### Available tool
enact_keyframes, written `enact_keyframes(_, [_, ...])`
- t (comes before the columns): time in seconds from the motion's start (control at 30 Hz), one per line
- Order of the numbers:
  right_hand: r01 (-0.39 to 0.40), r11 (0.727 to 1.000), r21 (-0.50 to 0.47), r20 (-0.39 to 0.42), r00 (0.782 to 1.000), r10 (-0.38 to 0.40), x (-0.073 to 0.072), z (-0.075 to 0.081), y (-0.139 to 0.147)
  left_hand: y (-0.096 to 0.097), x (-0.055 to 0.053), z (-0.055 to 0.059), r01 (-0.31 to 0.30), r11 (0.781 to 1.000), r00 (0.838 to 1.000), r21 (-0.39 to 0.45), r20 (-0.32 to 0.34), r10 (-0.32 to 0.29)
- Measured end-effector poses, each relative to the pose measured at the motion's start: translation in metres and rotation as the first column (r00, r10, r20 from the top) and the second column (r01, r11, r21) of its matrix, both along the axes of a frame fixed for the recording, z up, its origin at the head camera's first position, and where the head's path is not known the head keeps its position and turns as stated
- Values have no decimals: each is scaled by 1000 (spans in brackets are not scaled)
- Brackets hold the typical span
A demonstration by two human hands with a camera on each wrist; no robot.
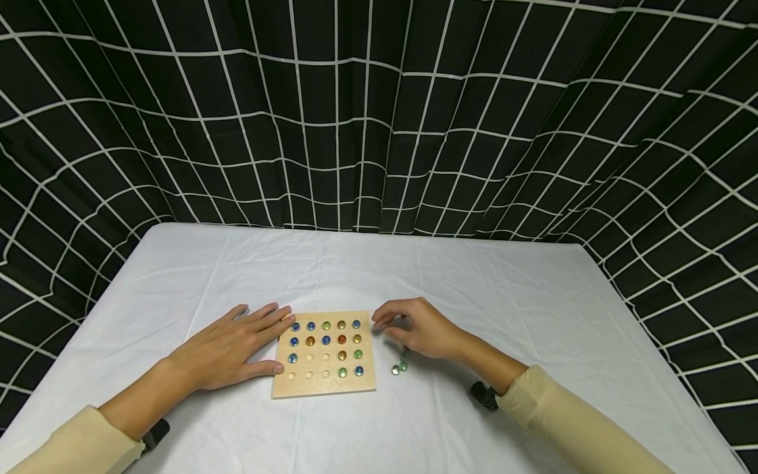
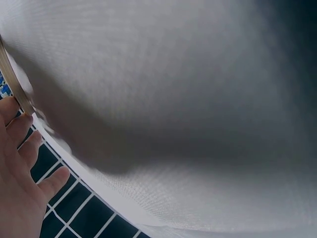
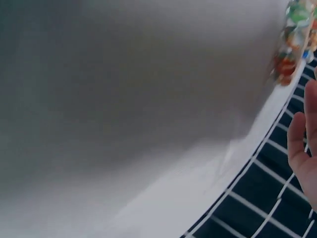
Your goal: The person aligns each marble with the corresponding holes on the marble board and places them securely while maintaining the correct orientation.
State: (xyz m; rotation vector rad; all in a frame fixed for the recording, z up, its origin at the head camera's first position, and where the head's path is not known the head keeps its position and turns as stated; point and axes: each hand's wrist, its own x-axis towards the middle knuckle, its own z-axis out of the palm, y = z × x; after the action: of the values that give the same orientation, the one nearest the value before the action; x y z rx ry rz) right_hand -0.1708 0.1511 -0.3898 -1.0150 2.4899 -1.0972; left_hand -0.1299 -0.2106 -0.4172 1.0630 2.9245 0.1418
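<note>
A wooden board (image 1: 329,390) with rows of round hollows lies on the table; glass gems in blue, green, amber and red fill many hollows, among them a red gem (image 1: 341,340). My left hand (image 1: 237,345) lies spread at the board's left edge, thumb and fingertips touching it. In the left wrist view, the fingers of that hand (image 2: 20,163) reach the board's side (image 2: 14,82). Just past the board's right edge, my right hand (image 1: 423,328) has bent fingers pointing down; whether anything is between the tips is hidden. Loose green gems (image 1: 403,365) lie beneath it.
A white cloth (image 1: 474,283) covers the table. Behind and around it hangs a black curtain (image 1: 355,118) with a white grid. Dark wrist cameras sit at the left cuff (image 1: 156,434) and the right cuff (image 1: 484,396). Blurred orange-red gems (image 3: 285,67) show in the right wrist view.
</note>
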Motion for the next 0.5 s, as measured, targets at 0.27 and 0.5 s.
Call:
enact_keyframes(0.27, [41, 999, 29, 8, 999, -42, -6, -8, 24, 0, -1, 0, -3, 1000, 1000, 0, 1, 3])
enact_keyframes(0.5, [1, 999, 37, 65, 998, -4, -7, -11, 33, 0, 0, 0, -4, 1000, 1000, 2, 12, 4])
